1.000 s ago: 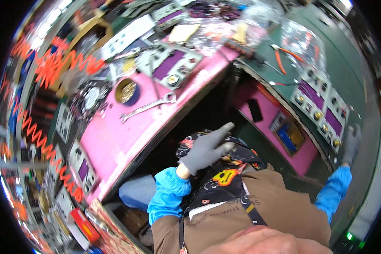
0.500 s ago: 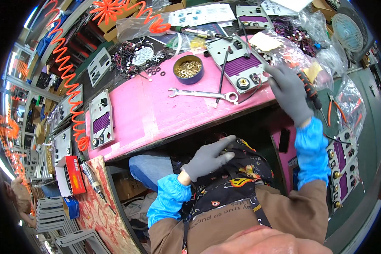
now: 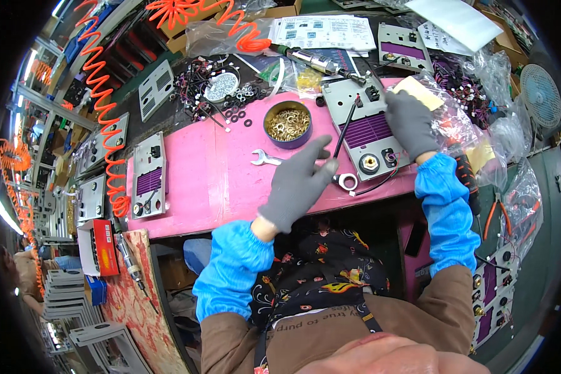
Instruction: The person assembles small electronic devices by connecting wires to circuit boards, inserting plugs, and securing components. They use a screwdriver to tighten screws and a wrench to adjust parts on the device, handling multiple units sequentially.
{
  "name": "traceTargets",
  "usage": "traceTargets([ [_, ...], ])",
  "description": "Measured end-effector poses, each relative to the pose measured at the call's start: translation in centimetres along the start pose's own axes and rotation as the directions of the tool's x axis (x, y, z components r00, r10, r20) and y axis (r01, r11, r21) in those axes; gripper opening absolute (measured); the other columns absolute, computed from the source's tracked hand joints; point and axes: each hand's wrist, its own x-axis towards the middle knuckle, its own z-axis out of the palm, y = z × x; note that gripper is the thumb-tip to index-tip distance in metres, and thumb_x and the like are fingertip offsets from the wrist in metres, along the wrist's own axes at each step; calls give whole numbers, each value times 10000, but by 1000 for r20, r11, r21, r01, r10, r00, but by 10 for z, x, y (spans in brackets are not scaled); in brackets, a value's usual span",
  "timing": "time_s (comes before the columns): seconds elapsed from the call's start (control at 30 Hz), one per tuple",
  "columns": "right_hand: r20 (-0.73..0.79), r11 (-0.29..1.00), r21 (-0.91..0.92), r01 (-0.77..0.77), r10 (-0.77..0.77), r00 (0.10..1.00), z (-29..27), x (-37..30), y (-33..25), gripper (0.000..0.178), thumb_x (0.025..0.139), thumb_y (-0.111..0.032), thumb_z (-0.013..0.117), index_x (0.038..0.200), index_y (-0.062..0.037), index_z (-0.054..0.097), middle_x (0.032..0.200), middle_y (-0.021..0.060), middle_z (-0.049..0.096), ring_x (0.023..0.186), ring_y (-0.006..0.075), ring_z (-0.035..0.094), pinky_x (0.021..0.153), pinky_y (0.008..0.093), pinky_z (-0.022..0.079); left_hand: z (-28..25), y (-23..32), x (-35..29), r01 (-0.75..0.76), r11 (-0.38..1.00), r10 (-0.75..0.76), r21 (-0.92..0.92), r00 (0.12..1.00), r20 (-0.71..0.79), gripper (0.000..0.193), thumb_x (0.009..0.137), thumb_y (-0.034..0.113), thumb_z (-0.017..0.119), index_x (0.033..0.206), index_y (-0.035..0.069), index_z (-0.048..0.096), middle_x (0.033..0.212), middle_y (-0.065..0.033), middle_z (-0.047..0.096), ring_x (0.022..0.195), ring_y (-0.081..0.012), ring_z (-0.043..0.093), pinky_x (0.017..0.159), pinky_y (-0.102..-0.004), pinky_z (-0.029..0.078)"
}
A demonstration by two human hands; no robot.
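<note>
My right hand [image 3: 412, 124], in a grey glove, is over the right side of a grey metal panel [image 3: 346, 100] with purple slats. Its fingers are curled in, where a thin dark cable runs down to them; what they grip is hidden. My left hand [image 3: 298, 184], also gloved, hovers over the table's front edge with fingers apart and nothing in it. A black rod-like cable [image 3: 345, 132] lies across the panel's left edge by its fingertips. Beneath that hand lies a combination wrench [image 3: 348, 181], its middle covered. A brass nut [image 3: 369, 163] sits on the panel's near-left corner.
A round tin [image 3: 273, 138] of brass rings stands left of the panel. Beyond lies a power screwdriver [image 3: 318, 62] on an orange coil. A second panel [image 3: 148, 176] is at the left; pliers [image 3: 498, 218] and an orange-black screwdriver [image 3: 468, 181] lie right.
My left hand has risen from my lap to above the table edge and wrench. My right hand has moved from the panel's near-right corner to farther up its right side, fingers now curled.
</note>
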Motion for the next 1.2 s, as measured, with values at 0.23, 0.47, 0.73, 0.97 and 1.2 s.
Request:
traceTargets([
  [0.23,-245,970,189,-153,198,949,-44,-26,27,386,933,-281,625,1312,-213,595,1012,138,653,884,336,673,738,449,538,29,24,69,113,905,-127,409,992,7,717,853,424,678,1428,57,457,959,-166,714,888,-346,703,774,-448,531],
  [0.47,106,742,595,-307,307,946,-18,-104,26,388,944,-255,545,1278,-74,623,786,129,678,700,262,685,595,389,540,36,12,84,258,895,-248,363,966,-76,722,746,350,691,1353,48,446,953,-204,699,931,-377,688,836,-456,523],
  [0.73,619,-370,765,-528,190,762,-92,-103,5,553,893,-184,518,1395,45,479,791,8,587,479,36,493,360,180,375,-1,27,81,118,950,-126,288,992,11,523,747,340,638,1163,23,658,950,-170,710,891,-308,690,825,-389,511],
  [0.97,360,-220,926,-307,269,893,-138,-153,-92,705,867,0,537,1524,21,281,1023,150,647,614,104,589,465,229,468,-47,17,25,-81,988,88,129,994,-56,590,813,204,683,1368,53,554,974,-141,699,864,-188,672,787,-328,532],
  [1.2,-229,199,958,207,91,969,-117,-118,-159,626,936,56,424,1536,48,247,1434,189,500,1110,186,590,876,300,503,-98,-18,2,-312,921,208,-233,899,-385,584,900,161,631,1451,59,465,1180,-157,677,1033,-201,652,934,-332,507],
])
